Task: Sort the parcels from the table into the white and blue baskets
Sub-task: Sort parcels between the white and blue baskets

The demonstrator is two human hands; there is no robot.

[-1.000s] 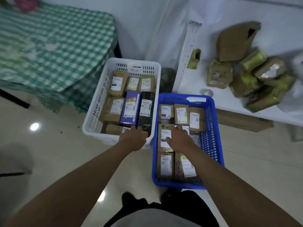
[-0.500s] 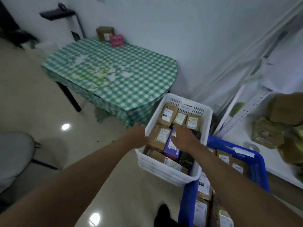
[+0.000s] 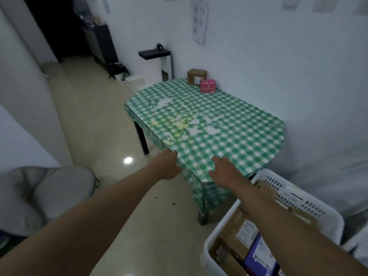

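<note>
Parcels (image 3: 197, 77) at table's far end, beyond both empty hands (image 3: 221, 172)

White labels on the parcels (image 3: 247, 230) are too blurred to read.

Desk (image 3: 229, 124): covered by a green-and-white checked cloth.
On desk: a brown parcel (image 3: 196, 77) and a pink box (image 3: 207, 86), set touching at the far corner.
Floor (image 3: 95, 120): the white basket (image 3: 310, 200) is carried.

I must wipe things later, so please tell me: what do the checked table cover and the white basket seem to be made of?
Table cover: probably vinyl or oilcloth, since it is glossy and reflects light, with stiff folds at its corner. White basket: moulded hard plastic, matte, with slotted vent holes in its wall.
</note>
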